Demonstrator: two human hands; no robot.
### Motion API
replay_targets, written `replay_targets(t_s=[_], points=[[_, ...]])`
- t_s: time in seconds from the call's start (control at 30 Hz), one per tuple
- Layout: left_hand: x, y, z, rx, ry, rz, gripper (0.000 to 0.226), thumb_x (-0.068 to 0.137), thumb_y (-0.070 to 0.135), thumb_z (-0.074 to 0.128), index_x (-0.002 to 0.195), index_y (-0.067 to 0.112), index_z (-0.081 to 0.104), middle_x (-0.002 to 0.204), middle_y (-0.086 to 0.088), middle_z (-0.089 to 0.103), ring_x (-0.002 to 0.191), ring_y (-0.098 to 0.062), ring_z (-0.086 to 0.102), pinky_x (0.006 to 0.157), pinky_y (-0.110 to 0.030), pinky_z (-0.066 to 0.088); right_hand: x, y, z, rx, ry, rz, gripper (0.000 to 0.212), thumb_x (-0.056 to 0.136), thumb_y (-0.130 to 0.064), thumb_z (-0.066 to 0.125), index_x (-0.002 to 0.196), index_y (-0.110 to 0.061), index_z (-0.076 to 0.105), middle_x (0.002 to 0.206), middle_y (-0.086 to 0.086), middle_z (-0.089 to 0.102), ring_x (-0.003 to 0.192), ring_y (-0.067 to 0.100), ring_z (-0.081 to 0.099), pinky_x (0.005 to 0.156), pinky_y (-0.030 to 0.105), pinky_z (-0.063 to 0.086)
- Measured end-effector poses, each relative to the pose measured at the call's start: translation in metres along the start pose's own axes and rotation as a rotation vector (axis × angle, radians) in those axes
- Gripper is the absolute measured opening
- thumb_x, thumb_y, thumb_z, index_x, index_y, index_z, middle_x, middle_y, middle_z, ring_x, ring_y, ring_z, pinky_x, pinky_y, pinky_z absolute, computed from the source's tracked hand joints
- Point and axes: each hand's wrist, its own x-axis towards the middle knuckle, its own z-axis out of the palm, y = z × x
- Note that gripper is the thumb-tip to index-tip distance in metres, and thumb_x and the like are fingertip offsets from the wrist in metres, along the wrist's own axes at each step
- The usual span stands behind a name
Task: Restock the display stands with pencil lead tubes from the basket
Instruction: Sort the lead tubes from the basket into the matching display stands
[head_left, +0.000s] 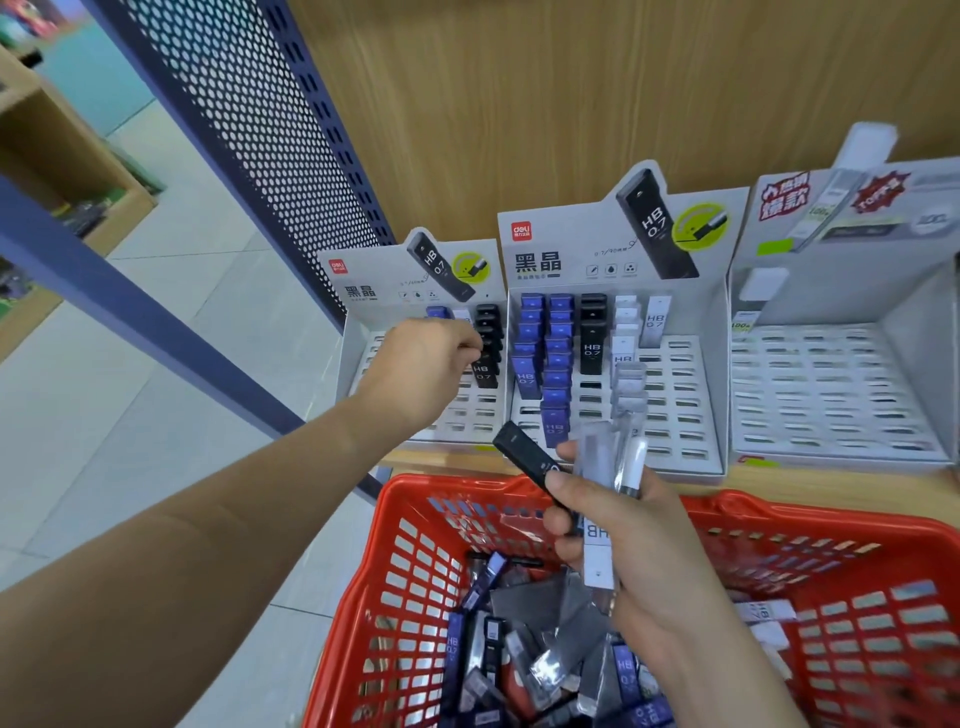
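Pencil lead tubes (597, 483), black, clear and white, fan out of my right hand (623, 540), which grips them just above the red basket (415, 499). My left hand (415, 369) curls against the black tubes (487, 364) in the display stand (363, 364) ahead; whether it pinches one, I cannot tell.

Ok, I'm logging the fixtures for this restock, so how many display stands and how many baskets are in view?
Display stands: 3 (left stand, middle stand, right stand)
Baskets: 1 (red basket)
Total: 4
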Motion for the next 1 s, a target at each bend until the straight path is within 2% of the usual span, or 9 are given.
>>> replay_targets(t_s=[0.1, 0.17, 0.27, 0.37, 0.43, 0.53, 0.67, 0.83, 1.0], points=[[0.002, 0.008, -0.006, -0.080, 0.005, -0.119, 0.004, 0.090, 0.016, 0.062, 0.093, 0.014, 0.062, 0.079, 0.000, 0.068, 0.074, -0.018, 0.060, 0.063, -0.024, 0.039, 0.000, 0.004, 0.004, 0.060, 0.013, 0.023, 0.018, 0.081, 0.003, 0.070, 0.096, -0.007, 0.066, 0.065, 0.007, 0.058, 0.052, 0.017, 0.051, 0.041, 0.021, 0.040], [0.002, 0.016, -0.022, -0.330, -0.072, -0.201, 0.004, 0.087, 0.009, 0.064, 0.087, 0.013, 0.063, 0.072, 0.000, 0.066, 0.065, -0.014, 0.059, 0.064, -0.024, 0.044, -0.002, 0.002, 0.007, 0.142, -0.012, 0.050, 0.022, 0.076, -0.002, 0.072, 0.097, -0.006, 0.067, 0.068, 0.007, 0.058, 0.051, 0.015, 0.051, 0.040, 0.020, 0.040], [-0.005, 0.029, -0.064, -1.002, -0.567, -0.214, 0.021, 0.089, -0.007, 0.055, 0.100, 0.005, 0.067, 0.093, -0.008, 0.071, 0.080, -0.014, 0.065, 0.074, -0.026, 0.055, -0.007, -0.004, 0.011, 0.367, -0.079, 0.138, 0.030, 0.068, -0.009, 0.072, 0.098, -0.010, 0.068, 0.071, 0.005, 0.059, 0.047, 0.011, 0.050, 0.037, 0.016, 0.040], [-0.013, 0.039, -0.094, -1.023, -0.892, 0.093, 0.031, 0.084, -0.006, 0.060, 0.113, 0.001, 0.065, 0.111, -0.011, 0.069, 0.102, -0.019, 0.064, 0.088, -0.027, 0.051, -0.011, -0.007, 0.016, 0.579, -0.178, 0.196, 0.041, 0.059, -0.008, 0.085, 0.096, -0.010, 0.069, 0.084, 0.009, 0.063, 0.047, 0.009, 0.051, 0.036, 0.016, 0.040], [-0.019, 0.047, -0.099, -0.889, -0.806, 0.102, 0.027, 0.076, 0.004, 0.071, 0.103, 0.006, 0.071, 0.102, -0.010, 0.072, 0.096, -0.017, 0.065, 0.085, -0.023, 0.051, -0.014, -0.008, 0.019, 0.640, -0.210, 0.215, 0.050, 0.053, -0.007, 0.089, 0.099, -0.006, 0.068, 0.086, 0.011, 0.066, 0.048, 0.009, 0.052, 0.037, 0.016, 0.042], [-0.022, 0.052, -0.096, -0.841, -0.580, -0.042, 0.023, 0.069, 0.013, 0.074, 0.090, 0.006, 0.075, 0.083, -0.009, 0.073, 0.077, -0.012, 0.067, 0.071, -0.019, 0.053, -0.019, -0.011, 0.023, 0.582, -0.208, 0.199, 0.025, 0.072, -0.016, 0.070, 0.094, -0.005, 0.072, 0.088, 0.016, 0.070, 0.048, 0.009, 0.051, 0.038, 0.014, 0.040], [-0.026, 0.049, -0.092, -0.785, -0.429, -0.125, 0.030, 0.065, 0.024, 0.075, 0.086, 0.003, 0.074, 0.075, -0.016, 0.072, 0.061, -0.012, 0.065, 0.061, -0.020, 0.056, -0.023, -0.015, 0.022, 0.300, -0.227, 0.082, 0.040, 0.074, -0.020, 0.070, 0.110, -0.002, 0.066, 0.100, 0.022, 0.073, 0.051, 0.011, 0.051, 0.042, 0.016, 0.041], [-0.029, 0.043, -0.099, -0.827, -0.608, -0.114, 0.032, 0.070, 0.014, 0.073, 0.102, 0.009, 0.071, 0.075, -0.010, 0.069, 0.065, -0.011, 0.065, 0.065, -0.019, 0.054, -0.022, -0.014, 0.021, 0.151, -0.149, 0.012, 0.022, 0.074, -0.018, 0.070, 0.093, -0.007, 0.071, 0.084, 0.018, 0.072, 0.052, 0.013, 0.052, 0.043, 0.018, 0.040], [-0.029, 0.042, -0.100, -0.718, -0.712, -0.069, 0.020, 0.071, 0.011, 0.076, 0.091, 0.011, 0.071, 0.076, -0.006, 0.070, 0.066, -0.009, 0.064, 0.064, -0.019, 0.052, -0.017, -0.010, 0.020, 0.096, -0.018, -0.062, 0.009, 0.090, -0.007, 0.065, 0.096, -0.001, 0.067, 0.075, 0.013, 0.070, 0.055, 0.015, 0.054, 0.045, 0.020, 0.042]])
